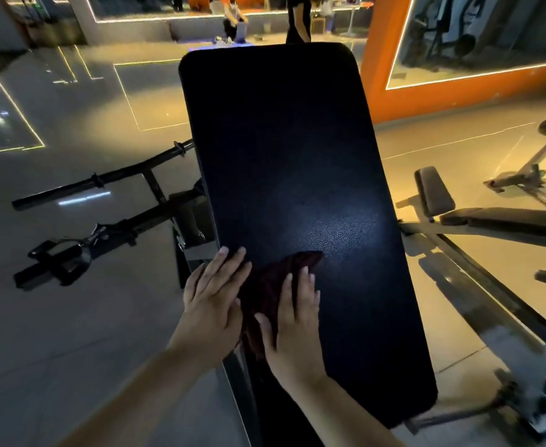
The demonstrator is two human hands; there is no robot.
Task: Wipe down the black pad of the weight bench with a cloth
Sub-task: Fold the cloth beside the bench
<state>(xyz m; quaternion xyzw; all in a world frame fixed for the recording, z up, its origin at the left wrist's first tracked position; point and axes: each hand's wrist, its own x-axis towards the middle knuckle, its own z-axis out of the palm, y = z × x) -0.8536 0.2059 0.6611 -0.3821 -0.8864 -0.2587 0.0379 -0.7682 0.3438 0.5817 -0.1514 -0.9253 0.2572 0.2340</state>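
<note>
- Black pad [284,175] of the weight bench fills the middle of the view, long, with rounded corners, running away from the camera; grainy leather-like texture shows where light hits it near the hands.
- Dark red cloth [271,285] lies bunched on the near left part of the pad, one corner poking out toward the pad's centre.
- Right hand [294,321] is open and flat, palm down on the cloth, fingers extended and pressing it to the pad; not gripping.
- Left hand [212,298] is also open and flat, fingers spread, resting at the pad's left edge just beside the cloth; fingertips on the pad, thumb side touching the cloth's edge.
- Both forearms bare, coming in from the bottom of the view.
- Black metal frame bars [104,201] on the floor left of the pad.
- Second bench [491,217] with dark padding stands to the right, apart from the pad.
- Orange wall [381,75] with lit mirror panels behind; people far back, blurred.
- Grey tiled floor [71,333] all around.
</note>
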